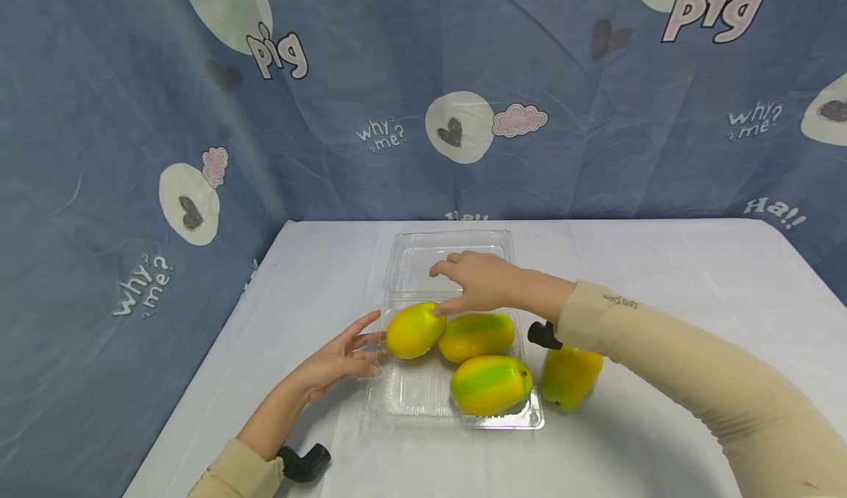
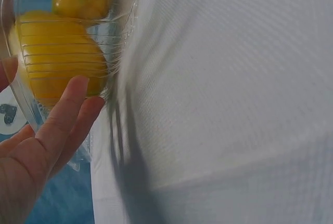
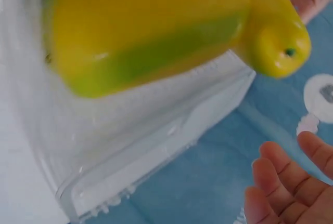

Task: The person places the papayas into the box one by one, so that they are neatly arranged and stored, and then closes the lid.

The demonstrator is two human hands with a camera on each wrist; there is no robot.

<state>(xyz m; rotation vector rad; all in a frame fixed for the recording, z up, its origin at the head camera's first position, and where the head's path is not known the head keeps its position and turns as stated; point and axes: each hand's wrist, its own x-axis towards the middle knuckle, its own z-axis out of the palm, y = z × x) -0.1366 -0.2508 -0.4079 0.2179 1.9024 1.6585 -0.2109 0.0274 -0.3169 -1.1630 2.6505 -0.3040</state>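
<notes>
Left hand (image 1: pixel 337 358): fingers apart and fairly straight, tips at the left wall of the clear tray (image 1: pixel 413 399). We see no clamp there. Right hand (image 1: pixel 479 281): fingers apart, loosely bent, nothing gripped. Its thumb tip is at the stem end of the left fruit (image 1: pixel 415 330); we can't tell if it touches.

All fruit is yellow with green patches. Left fruit sits in the tray, tilted, next to the middle fruit (image 1: pixel 476 338). Front fruit (image 1: pixel 491 385) lies in the tray's near right part. Fourth fruit (image 1: pixel 570 376) is outside, just right of the tray, partly behind the right sleeve (image 1: pixel 681 373).

We have the lid (image 1: pixel 450 242) folded open behind the tray, on the white tabletop (image 1: pixel 695 277). Blue printed curtain (image 1: pixel 364 64) beyond.
</notes>
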